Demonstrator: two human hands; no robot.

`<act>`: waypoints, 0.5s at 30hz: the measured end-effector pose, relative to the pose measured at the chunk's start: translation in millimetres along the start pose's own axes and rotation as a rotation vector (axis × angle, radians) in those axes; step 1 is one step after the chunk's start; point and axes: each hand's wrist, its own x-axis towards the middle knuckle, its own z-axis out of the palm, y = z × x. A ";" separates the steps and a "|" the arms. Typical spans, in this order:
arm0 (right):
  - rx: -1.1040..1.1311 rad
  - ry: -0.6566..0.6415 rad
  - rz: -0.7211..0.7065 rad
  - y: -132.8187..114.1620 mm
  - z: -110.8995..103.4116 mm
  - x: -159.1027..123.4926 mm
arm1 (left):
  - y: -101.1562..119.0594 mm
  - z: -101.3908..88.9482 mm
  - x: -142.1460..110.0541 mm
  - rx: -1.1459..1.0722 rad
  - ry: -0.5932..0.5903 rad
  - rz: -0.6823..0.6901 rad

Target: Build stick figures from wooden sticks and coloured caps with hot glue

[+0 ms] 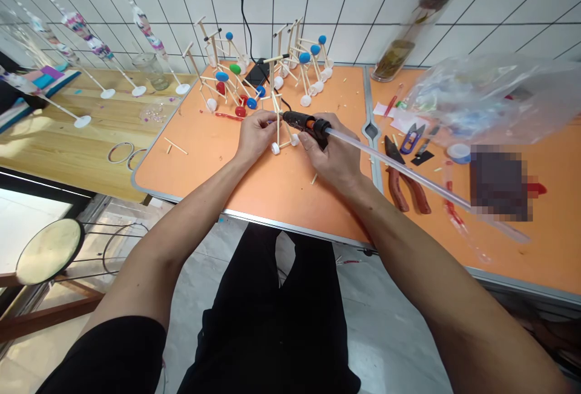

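My right hand (340, 155) is wrapped around a black hot glue gun (297, 120), its nozzle pointing left. A long translucent glue stick (408, 172) runs out of its back toward the lower right. The nozzle is right against a small wooden-stick model (278, 131) with white wheels, which stands on the orange table (263, 185). My left hand (256, 134) pinches this model from the left with thumb and fingers; the exact grip point is partly hidden. Behind it stand several similar stick models (221, 79) with blue, green, red and white round pieces.
Pliers (397, 191), blue thread snips (412, 140), a white tape roll (458, 153) and a plastic bag (490, 97) lie at right. A glass tumbler (399, 49) stands against the wall. On the wooden table (100, 164) at left are wrapped sticks on white bases (137, 91) and a glass jar (157, 73).
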 end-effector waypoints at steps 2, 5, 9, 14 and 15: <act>0.001 -0.005 0.000 0.4 0.3 -0.3 | 1.1 -0.2 -0.3 0.000 0.002 -0.007; 0.004 -0.014 -0.001 1.8 0.5 -0.4 | 2.5 -0.3 -0.4 -0.005 0.001 -0.019; -0.037 -0.010 -0.020 3.1 0.9 -0.8 | 1.1 0.0 -0.4 -0.010 0.001 -0.003; -0.129 -0.051 -0.024 -1.1 -1.7 -1.7 | -1.7 0.8 -0.6 0.004 0.000 0.008; -0.144 -0.060 -0.026 -2.4 -2.8 -1.8 | -2.0 0.9 -0.5 0.004 -0.001 0.008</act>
